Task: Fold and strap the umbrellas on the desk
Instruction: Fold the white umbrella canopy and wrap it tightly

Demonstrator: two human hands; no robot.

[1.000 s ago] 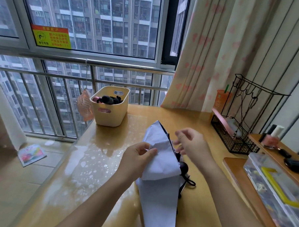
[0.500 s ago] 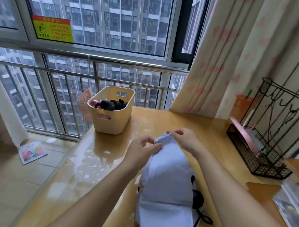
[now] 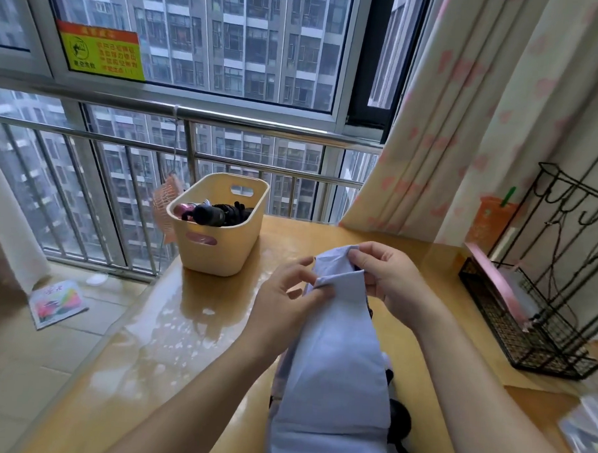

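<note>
A pale lilac umbrella (image 3: 333, 358) lies lengthwise on the wooden desk (image 3: 218, 325), its canopy flattened toward me. Its black handle and cord (image 3: 400, 426) show at the right side near the bottom. My left hand (image 3: 287, 294) pinches a folded flap of the canopy at the far end. My right hand (image 3: 387, 281) grips the topmost edge of the same fabric, thumb and fingers closed on it. A cream basket (image 3: 218, 229) at the desk's back holds a black folded umbrella (image 3: 216, 214) and a pink one (image 3: 182, 209).
A black wire rack (image 3: 533, 318) stands at the desk's right edge beside the curtain (image 3: 450, 113). A pink fan (image 3: 165, 206) hangs behind the basket by the window railing. A booklet (image 3: 58, 301) lies on the floor at left. The desk's left half is glossy.
My right hand came down onto the canopy's far end and closed on it. Both hands moved the fabric flatter and farther from me. The view tilted upward.
</note>
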